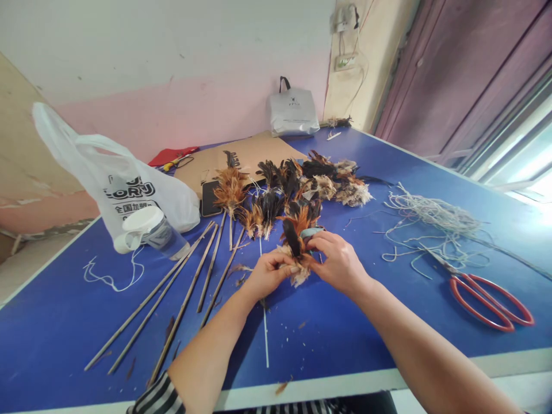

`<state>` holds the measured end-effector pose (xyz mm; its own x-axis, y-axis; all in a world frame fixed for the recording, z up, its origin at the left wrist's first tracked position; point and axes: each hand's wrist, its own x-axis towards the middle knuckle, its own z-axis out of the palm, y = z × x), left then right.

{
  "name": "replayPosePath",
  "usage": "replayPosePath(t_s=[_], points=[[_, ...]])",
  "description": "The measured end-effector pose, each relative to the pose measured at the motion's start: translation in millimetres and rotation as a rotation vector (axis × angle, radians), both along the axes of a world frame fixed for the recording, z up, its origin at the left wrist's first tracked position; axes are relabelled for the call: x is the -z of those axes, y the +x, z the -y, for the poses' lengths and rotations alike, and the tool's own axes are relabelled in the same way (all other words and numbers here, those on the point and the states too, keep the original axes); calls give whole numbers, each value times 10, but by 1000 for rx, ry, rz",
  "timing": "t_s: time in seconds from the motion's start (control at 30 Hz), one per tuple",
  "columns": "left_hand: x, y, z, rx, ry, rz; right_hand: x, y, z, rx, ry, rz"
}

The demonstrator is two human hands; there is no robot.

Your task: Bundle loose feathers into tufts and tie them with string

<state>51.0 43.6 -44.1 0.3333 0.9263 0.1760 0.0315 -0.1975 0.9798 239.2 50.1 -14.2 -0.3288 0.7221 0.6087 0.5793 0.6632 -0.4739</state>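
Observation:
Both hands are on one feather bunch (297,233), brown and black at its top with pale fluff below. My left hand (272,273) is closed on its left side, thumb and fingers pinching the pale base. On the other side my right hand (338,259) grips the bunch, with something grey-green (311,232) at its fingers that I cannot make out. Just beyond lie several more feather bunches, among them a black one (269,207) and a pale fluffy one (356,192). An orange-brown bunch (230,187) sits on a stick farther left.
Several thin sticks (185,305) lie left of my arms. Red-handled scissors (491,299) and tangled string (431,213) are at right. A plastic bag (168,195), a lidded bottle (161,230), a phone (211,198) and cardboard (194,172) stand or lie beyond on the blue table (328,339).

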Motion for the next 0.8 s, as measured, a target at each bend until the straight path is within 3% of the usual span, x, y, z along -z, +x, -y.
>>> replayPosePath(t_s=[0.13,0.47,0.53,0.7,0.8], points=[[-86,50,79,-62,196,-177,32,15,10,43,-9,81],[-95,73,142,-161,331,-166,60,-20,-76,93,-377,-376],[-83,63,131,-154,341,-189,94,-12,-86,94,-314,-343],[-22,41,104,-162,310,-138,127,12,-39,59,47,-202],[2,44,100,-159,323,-146,97,8,-5,31,124,-94]])
